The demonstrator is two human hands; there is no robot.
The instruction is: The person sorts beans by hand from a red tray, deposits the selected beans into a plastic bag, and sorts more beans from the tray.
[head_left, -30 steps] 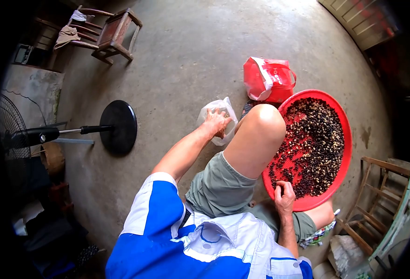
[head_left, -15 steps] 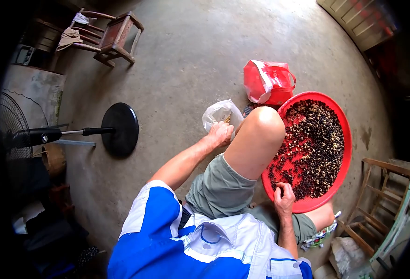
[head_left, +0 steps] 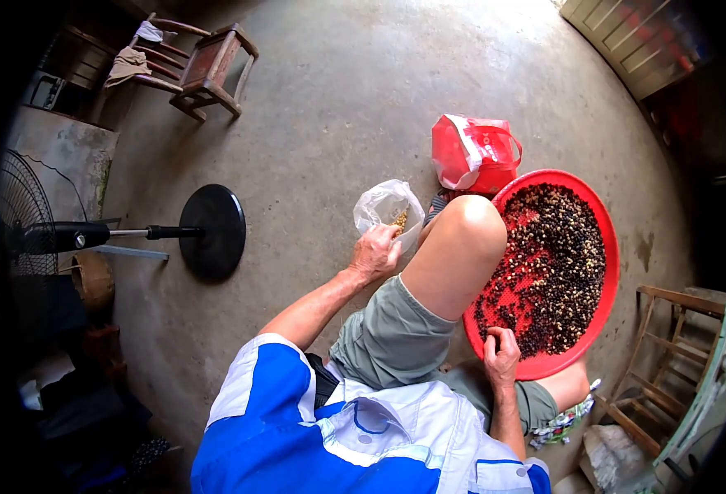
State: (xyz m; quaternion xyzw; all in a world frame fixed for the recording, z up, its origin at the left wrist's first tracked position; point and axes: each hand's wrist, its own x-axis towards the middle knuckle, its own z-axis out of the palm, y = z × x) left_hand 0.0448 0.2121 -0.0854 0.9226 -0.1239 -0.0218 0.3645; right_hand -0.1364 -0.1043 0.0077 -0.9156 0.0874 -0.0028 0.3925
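Note:
My left hand [head_left: 376, 252] is closed at the near rim of a translucent plastic bag [head_left: 386, 203] standing open on the floor; its fingertips look pinched on the rim. Pale yellowish pieces [head_left: 400, 221] show inside the bag. A round red tray [head_left: 610, 284] rests by my lap, holding many dark and pale bean-like pieces [head_left: 560, 263]. My right hand [head_left: 503, 354] is over the tray's near left edge, fingers curled together; whatever they may hold is too small to make out.
A red and white bag [head_left: 478, 155] stands beyond my raised knee [head_left: 462, 247]. The black fan base [head_left: 212, 233] is at the left, a wooden chair [head_left: 213, 67] at the upper left, and a wooden frame [head_left: 667, 354] at the lower right.
My left hand has come out of the plastic bag and moved back toward me to its near rim, its spread fingers now closed. My right hand has stayed at the tray edge.

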